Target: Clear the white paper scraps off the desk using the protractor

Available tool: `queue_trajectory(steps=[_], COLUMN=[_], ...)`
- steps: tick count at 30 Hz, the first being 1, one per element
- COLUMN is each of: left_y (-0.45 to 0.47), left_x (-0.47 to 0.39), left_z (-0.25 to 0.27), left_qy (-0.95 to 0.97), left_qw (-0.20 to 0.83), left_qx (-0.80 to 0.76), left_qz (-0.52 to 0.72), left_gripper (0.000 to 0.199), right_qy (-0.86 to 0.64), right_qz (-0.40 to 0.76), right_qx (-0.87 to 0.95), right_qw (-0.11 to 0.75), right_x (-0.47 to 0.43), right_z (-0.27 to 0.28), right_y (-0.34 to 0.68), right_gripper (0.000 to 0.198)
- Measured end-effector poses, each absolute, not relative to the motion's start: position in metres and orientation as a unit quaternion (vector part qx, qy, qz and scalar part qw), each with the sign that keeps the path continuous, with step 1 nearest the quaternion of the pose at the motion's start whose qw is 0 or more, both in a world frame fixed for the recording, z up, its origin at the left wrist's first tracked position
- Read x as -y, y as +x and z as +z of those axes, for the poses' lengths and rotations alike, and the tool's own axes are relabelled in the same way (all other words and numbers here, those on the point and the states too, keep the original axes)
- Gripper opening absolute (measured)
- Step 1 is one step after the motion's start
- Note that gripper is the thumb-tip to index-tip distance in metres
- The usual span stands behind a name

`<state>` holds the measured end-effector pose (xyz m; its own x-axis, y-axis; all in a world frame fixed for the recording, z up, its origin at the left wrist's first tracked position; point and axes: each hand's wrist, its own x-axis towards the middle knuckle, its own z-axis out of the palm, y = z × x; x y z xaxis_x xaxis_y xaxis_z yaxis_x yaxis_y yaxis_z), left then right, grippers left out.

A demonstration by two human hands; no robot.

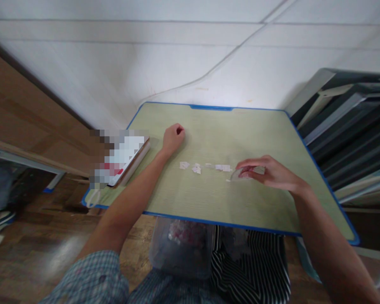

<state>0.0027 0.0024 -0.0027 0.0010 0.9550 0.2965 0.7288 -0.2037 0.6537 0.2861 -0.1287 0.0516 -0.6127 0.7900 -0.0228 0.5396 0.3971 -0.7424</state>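
My left hand [174, 137] rests on the pale green tabletop [240, 131], its fingers curled into a loose fist with nothing visible inside. My right hand [266, 174] pinches a thin, see-through plastic piece, perhaps a small bag [236, 174], low over the table; its exact kind is unclear. To the left of that piece, small white paper-like bits lie in a row: one cluster [184, 165], a second cluster [196, 169], a thin strip [208, 164] and a flat white slip [223, 167]. The slip is nearest my right hand.
A white box-like item [139, 154], partly pixelated, sits at the table's left edge. Below the front edge, a translucent plastic bin [158, 249] holds small pieces, beside striped cloth [256, 266]. Dark panels [351, 126] lean on the right; a cardboard box [34, 114] stands left.
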Motion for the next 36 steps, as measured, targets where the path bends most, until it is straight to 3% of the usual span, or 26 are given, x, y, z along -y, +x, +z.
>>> queue_trajectory(steps=[5, 22, 36], left_y=[0.002, 0.003, 0.003], left_x=[-0.002, -0.002, -0.002], left_z=[-0.002, -0.002, -0.003], left_qy=[0.690, 0.689, 0.689], left_qw=[0.160, 0.158, 0.164], left_qx=[-0.607, -0.611, -0.613], left_qz=[0.361, 0.356, 0.351], left_gripper=[0.012, 0.013, 0.014], right_qy=[-0.391, -0.427, -0.389], right_qz=[0.403, 0.366, 0.425], right_qx=[0.817, 0.805, 0.805], right_qw=[0.130, 0.191, 0.142], right_x=[0.129, 0.130, 0.132], right_z=[0.054, 0.056, 0.051], right_y=[0.288, 0.287, 0.278], right_gripper=[0.020, 0.019, 0.020])
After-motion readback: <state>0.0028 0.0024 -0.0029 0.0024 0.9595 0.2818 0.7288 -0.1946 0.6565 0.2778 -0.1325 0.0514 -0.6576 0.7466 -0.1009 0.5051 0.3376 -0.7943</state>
